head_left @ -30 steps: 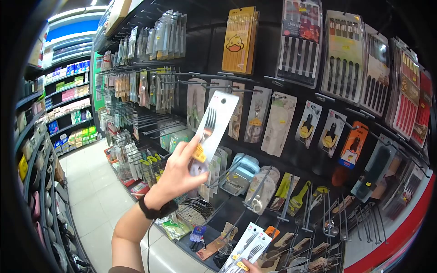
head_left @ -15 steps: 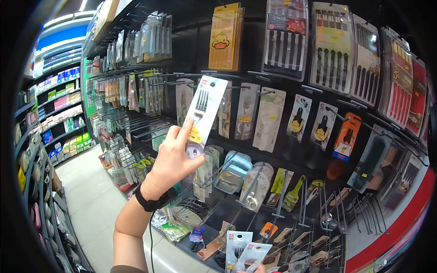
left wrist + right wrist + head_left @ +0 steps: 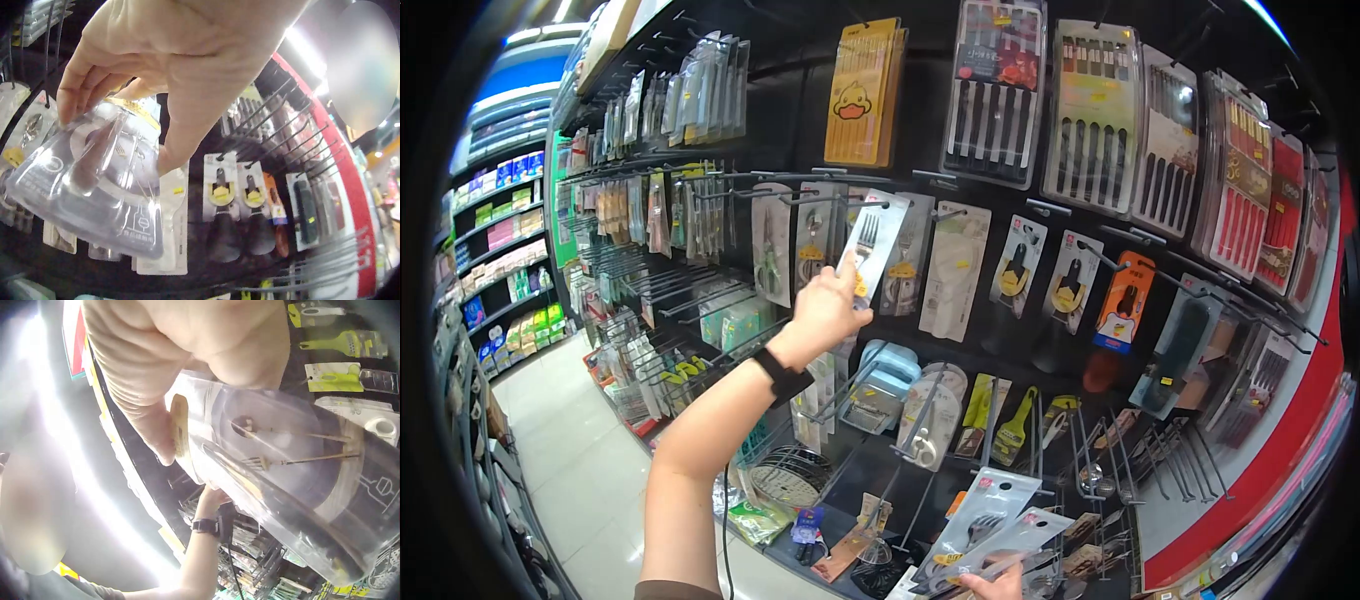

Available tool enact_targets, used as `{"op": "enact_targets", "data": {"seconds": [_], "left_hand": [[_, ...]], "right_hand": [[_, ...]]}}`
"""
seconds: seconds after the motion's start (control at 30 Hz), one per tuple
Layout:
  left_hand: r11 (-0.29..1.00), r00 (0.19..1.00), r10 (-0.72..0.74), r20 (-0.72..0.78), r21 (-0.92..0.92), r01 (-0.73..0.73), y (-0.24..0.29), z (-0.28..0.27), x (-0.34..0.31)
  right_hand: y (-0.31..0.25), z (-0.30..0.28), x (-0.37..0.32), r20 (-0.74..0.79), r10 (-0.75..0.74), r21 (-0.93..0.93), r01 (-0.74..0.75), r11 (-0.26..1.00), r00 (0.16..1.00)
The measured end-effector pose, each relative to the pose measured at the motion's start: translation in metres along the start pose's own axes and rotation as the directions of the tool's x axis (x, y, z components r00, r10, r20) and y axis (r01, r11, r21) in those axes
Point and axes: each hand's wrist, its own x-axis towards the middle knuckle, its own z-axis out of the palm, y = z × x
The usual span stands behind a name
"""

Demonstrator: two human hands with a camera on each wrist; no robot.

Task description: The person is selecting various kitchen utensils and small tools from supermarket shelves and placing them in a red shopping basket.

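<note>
My left hand (image 3: 825,310) grips a carded fork pack (image 3: 874,240) by its lower part, thumb on one side and fingers on the other. In the left wrist view the clear plastic bottom of this pack (image 3: 94,187) flares out below the fingers. From the head view it overlaps the hanging cutlery packs (image 3: 903,265) at the middle rail. Low at the front, my right hand (image 3: 997,583) holds fork packs (image 3: 985,520), two of them fanned out and tilted. In the right wrist view, its thumb and fingers pinch a clear pack (image 3: 281,450).
Metal hooks (image 3: 840,174) jut from the black display wall. Chopstick packs (image 3: 865,95) hang above; peelers (image 3: 1018,265) hang to the right. Below are blue boxes (image 3: 882,385) and green-handled tools (image 3: 1017,425). An aisle floor (image 3: 590,450) runs along the left.
My left hand has carried the fork pack forward, closer to the hanging packs. The fork packs in my right hand have risen into fuller view and tilted. The head view has shifted right.
</note>
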Motion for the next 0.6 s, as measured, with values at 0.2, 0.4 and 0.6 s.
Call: {"op": "enact_targets", "data": {"seconds": [0.2,0.4,0.6], "left_hand": [[0.997,0.997,-0.067,0.030,-0.034,0.068,0.022,0.041,0.028],[0.997,0.989,-0.042,-0.142,0.061,0.051,0.028,0.039,0.016],[0.392,0.933,0.305,0.189,-0.918,0.058,0.063,-0.026,-0.070]], "right_hand": [[-0.011,0.012,0.017,-0.005,-0.045,0.255,0.045,0.966,0.999],[-0.005,0.022,0.036,0.104,-0.206,0.523,0.123,0.844,0.973],[-0.028,0.048,0.051,0.143,-0.153,0.610,0.035,0.791,0.978]]}}
